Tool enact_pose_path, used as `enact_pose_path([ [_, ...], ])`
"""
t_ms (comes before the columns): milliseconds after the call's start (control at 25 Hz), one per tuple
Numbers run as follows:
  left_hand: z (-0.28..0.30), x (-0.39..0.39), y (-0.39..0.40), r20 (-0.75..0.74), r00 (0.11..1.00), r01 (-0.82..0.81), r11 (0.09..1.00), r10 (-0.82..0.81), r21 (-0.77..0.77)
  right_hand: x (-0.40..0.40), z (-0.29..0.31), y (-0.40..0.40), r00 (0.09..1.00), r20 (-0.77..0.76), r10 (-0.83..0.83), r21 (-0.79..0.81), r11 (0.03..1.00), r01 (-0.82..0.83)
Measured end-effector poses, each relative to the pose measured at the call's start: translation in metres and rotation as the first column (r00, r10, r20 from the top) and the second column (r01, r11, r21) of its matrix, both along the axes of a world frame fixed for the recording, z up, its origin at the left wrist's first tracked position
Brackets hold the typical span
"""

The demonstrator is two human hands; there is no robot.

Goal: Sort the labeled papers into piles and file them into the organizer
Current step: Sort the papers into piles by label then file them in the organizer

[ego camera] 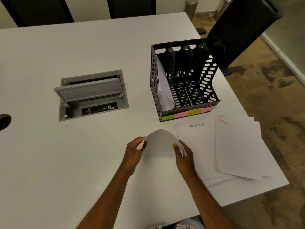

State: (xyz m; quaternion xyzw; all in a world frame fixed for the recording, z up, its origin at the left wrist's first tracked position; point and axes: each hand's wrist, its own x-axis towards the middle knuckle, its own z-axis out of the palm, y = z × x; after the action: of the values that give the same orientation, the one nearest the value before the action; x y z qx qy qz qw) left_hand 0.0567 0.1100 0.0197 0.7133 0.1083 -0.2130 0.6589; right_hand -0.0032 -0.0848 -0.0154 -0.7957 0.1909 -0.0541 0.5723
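Note:
A stack of white papers [160, 142] bows upward between my two hands above the table, in front of the organizer. My left hand [133, 152] grips its left edge and my right hand [184, 154] grips its right edge. The black organizer [209, 83] stands upright, with coloured sticky notes along its front base. Its leftmost slot holds white sheets [162, 90]; the other slots look empty. To the right of my hands lie two piles: one headed "ADMIN" [196, 142] and one headed "SPORTS" [239, 146], overlapping slightly.
An open grey cable box [92, 95] with sockets is sunk into the white table [66, 154] at left centre. A round cable hole [5, 121] sits at the far left. A black chair [244, 30] stands beyond the right edge; the table edge runs close to the SPORTS pile.

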Motion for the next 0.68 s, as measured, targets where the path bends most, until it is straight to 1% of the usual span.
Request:
enact_pose_path([
  [80,0.002,0.003,-0.004,0.018,1.0,-0.001,1.0,0.001,-0.01,0.001,-0.002,-0.009,1.0,0.008,-0.022,-0.001,1.0,0.022],
  [120,0.002,0.003,-0.006,0.004,1.0,-0.019,1.0,0.019,-0.019,0.0,-0.003,-0.01,1.0,0.0,-0.01,-0.027,1.0,0.01],
  [200,0.0,0.001,-0.014,-0.081,0.993,-0.089,0.996,0.087,-0.025,-0.004,-0.003,-0.008,0.997,-0.045,0.067,-0.047,0.997,-0.069],
  [240,0.0,0.0,-0.018,-0.103,0.987,-0.124,0.992,0.122,-0.01,-0.008,-0.001,-0.006,0.993,-0.078,0.086,0.011,0.996,-0.085],
  [280,0.0,0.002,-0.02,-0.079,0.987,-0.142,0.99,0.141,-0.009,-0.01,-0.001,-0.008,0.99,-0.101,0.096,0.05,0.995,-0.092],
  [320,0.0,0.003,-0.021,-0.038,0.989,-0.145,0.989,0.144,-0.015,-0.012,-0.001,-0.01,0.989,-0.102,0.106,0.054,0.993,-0.101],
  [360,0.0,0.004,-0.022,-0.005,0.99,-0.143,0.99,0.143,-0.018,-0.013,-0.003,-0.012,0.986,-0.115,0.121,0.011,0.993,-0.12],
  [400,0.0,0.005,-0.024,0.012,0.988,-0.154,0.988,0.154,-0.017,-0.012,-0.004,-0.014,0.982,-0.132,0.137,0.008,0.991,-0.137],
  [440,-0.002,0.004,-0.026,0.0,0.982,-0.188,0.982,0.188,-0.014,-0.011,-0.006,-0.013,0.979,-0.151,0.138,0.069,0.989,-0.128],
  [480,-0.005,0.002,-0.028,-0.044,0.972,-0.23,0.973,0.229,-0.019,-0.009,-0.005,-0.011,0.974,-0.186,0.128,0.193,0.977,-0.092],
  [560,-0.014,-0.004,-0.035,-0.143,0.947,-0.288,0.958,0.287,0.012,-0.002,-0.007,-0.007,0.963,-0.254,0.088,0.368,0.93,0.012],
  [640,-0.016,-0.003,-0.044,-0.138,0.95,-0.282,0.959,0.281,0.014,0.007,-0.01,-0.011,0.96,-0.278,0.024,0.455,0.884,0.11],
  [680,-0.013,0.002,-0.05,-0.125,0.959,-0.257,0.966,0.255,0.001,0.011,-0.007,-0.017,0.959,-0.283,0.015,0.459,0.88,0.121],
])
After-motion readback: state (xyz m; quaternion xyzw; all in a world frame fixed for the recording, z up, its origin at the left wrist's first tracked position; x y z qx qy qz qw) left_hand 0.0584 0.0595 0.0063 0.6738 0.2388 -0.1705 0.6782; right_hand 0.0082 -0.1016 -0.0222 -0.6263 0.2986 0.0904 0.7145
